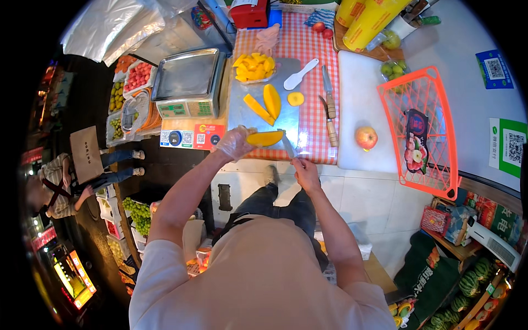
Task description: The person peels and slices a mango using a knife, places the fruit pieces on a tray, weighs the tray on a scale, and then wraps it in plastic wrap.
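Note:
My left hand (234, 143), in a clear plastic glove, is closed on a peeled mango piece (265, 138) at the near edge of a grey cutting board (237, 115). My right hand (306, 174) grips a knife (288, 148), its blade against the mango's right end. Beyond lie a mango slice (271, 101), a longer mango strip (257, 109) and a round yellow piece (296, 99). A clear tray of mango chunks (254, 68) stands at the board's far side. Right of it rests a white flat-headed utensil (301, 75).
Wooden-handled knives (331, 110) lie on the red-checked cloth (316, 137). A white board (357, 82) carries an apple (366, 137). An orange plastic basket (454, 184) sits to the right, a weighing scale (187, 107) to the left. Another person (60, 181) stands beyond the fruit display.

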Available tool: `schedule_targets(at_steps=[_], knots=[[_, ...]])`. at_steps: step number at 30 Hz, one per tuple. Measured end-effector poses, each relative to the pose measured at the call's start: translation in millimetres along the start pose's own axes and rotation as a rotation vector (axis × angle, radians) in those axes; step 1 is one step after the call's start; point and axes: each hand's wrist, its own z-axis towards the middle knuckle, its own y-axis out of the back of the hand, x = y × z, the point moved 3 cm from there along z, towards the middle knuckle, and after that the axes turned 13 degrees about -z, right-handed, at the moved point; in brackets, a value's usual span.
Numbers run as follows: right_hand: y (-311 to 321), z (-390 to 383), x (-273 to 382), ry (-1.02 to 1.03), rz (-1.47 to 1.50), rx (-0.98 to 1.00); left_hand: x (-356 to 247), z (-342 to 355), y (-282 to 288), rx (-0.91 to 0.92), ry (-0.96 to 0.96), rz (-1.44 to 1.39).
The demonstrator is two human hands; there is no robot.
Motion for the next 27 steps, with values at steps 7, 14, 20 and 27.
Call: schedule_targets(at_steps=[7,14,20,27], knots=[[-23.5,3.6,0.5,0.050,-0.079,0.020,12.3,-3.9,-18.0,-0.049,0.020,-0.032],[-40.5,9.9,-0.9,0.161,-0.060,-0.162,48.6,-2.5,-65.5,-0.284,-0.086,-0.270],[-14.7,7.6,-1.8,-0.056,-0.003,-0.068,-7.1,21.5,-58.4,-0.309,-0.129,-0.245],[-30.2,1.4,13.3,-0.055,-0.001,-0.040,-12.4,15.8,-54.5,-0.330,-0.140,-0.221]])
